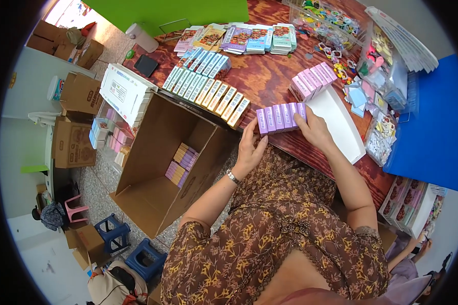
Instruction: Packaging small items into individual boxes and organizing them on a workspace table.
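Note:
A row of several small purple boxes (279, 118) is squeezed between my two hands at the table's near edge. My left hand (250, 148) presses on the row's left end, fingers and thumb around its lower corner. At the right end, my right hand (314, 129) grips the row with its fingers over the last box. Beside my right hand lies a white tray (337, 119), with pink-purple boxes (313, 81) standing at its far end. To the left, rows of green, blue and yellow boxes (201, 90) stand on the table.
An open cardboard carton (150, 190) below the table's left edge holds yellow and purple packs (182, 165). Flat printed cards (247, 39) lie at the back. Clear bins (381, 134) of small colourful pieces and a blue panel (435, 122) line the right. Blue stools (145, 258) stand on the floor.

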Motion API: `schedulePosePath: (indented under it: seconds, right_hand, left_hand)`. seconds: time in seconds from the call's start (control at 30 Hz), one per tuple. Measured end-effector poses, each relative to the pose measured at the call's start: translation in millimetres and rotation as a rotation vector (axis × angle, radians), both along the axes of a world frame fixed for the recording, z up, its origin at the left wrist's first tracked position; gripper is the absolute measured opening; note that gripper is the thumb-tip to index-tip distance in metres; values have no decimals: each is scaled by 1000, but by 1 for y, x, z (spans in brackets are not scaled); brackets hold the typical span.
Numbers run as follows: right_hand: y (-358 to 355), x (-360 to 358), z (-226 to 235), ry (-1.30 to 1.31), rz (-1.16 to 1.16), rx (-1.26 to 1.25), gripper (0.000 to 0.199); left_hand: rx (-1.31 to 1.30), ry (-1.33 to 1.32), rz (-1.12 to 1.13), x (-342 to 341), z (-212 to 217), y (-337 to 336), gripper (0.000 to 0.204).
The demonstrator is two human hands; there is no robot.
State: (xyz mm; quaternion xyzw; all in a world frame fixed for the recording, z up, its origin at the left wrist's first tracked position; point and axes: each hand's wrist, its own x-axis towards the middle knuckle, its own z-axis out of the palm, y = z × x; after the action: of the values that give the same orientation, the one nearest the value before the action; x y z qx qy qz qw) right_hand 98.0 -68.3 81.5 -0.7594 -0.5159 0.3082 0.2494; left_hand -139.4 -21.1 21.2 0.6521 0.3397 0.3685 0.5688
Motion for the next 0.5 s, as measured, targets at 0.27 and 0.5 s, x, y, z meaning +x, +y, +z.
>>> schedulePosePath:
  seconds: [0.27,0.5]
  right_hand:
    - [-10,-3,-3,-36,-26,189,46]
    - [-50,68,46,73,-181,387,48]
  left_hand:
    - [15,-30,-20,5,22,-6,68]
    - [103,-24,-327,46,74,-45,81]
